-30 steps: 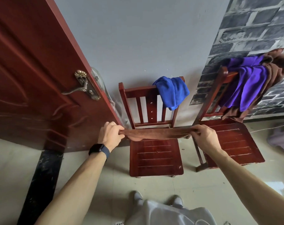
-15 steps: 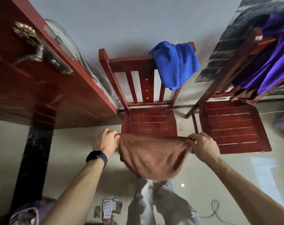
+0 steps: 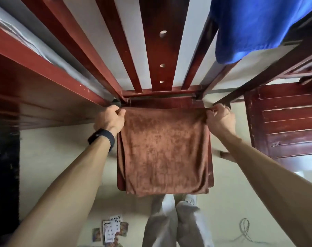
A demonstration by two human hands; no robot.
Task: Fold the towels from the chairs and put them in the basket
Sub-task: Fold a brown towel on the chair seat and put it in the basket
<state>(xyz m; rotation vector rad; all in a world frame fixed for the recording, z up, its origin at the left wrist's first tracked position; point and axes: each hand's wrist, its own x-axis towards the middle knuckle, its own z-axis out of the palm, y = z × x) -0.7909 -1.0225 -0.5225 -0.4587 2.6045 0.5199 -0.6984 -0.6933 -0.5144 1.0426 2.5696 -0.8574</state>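
1. One brown towel (image 3: 165, 152) lies spread over the seat of the near chair (image 3: 160, 103). It covers almost all of the seat, and its front edge hangs just past the seat's front.
2. Two hands hold the towel's far edge, close to the chair's backrest. The left hand (image 3: 109, 120) is at the seat's back left corner, fingers curled round one towel corner. The right hand (image 3: 220, 120) is at the back right corner, pinching the other.
3. One dark wristband (image 3: 102, 139) sits on the left wrist.
4. One blue towel (image 3: 255, 27) drapes over the right side of the chair's backrest, making two towels counted.
5. A second chair (image 3: 285, 125) stands just right of the near chair.
6. The near chair's middle back slat has three holes.
7. Playing cards (image 3: 110, 230) lie on the floor in front of the chair; their number is unclear.
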